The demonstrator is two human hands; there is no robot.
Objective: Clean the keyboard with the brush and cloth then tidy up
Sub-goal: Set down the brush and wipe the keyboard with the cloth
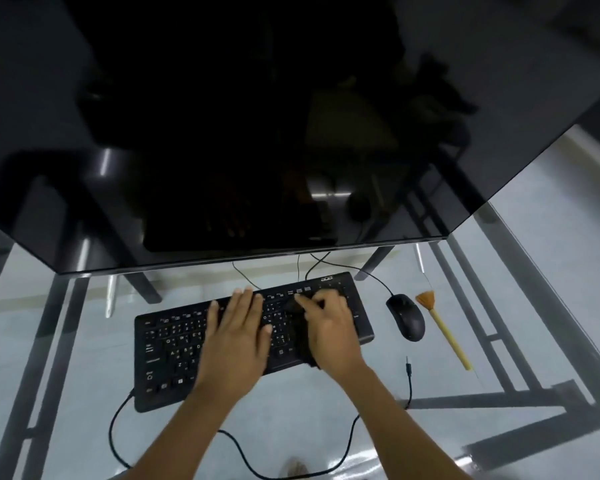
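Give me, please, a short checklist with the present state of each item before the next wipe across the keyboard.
1. Left hand rests flat on the keyboard, steadying it: ok.
2. Right hand grips the dark cloth on the keys: ok.
3. Brush lies on the desk, right of the mouse, out of the way: ok.
4. Loose cable plug lies clear of the keyboard: ok.
5. Keys free of dust: cannot tell.
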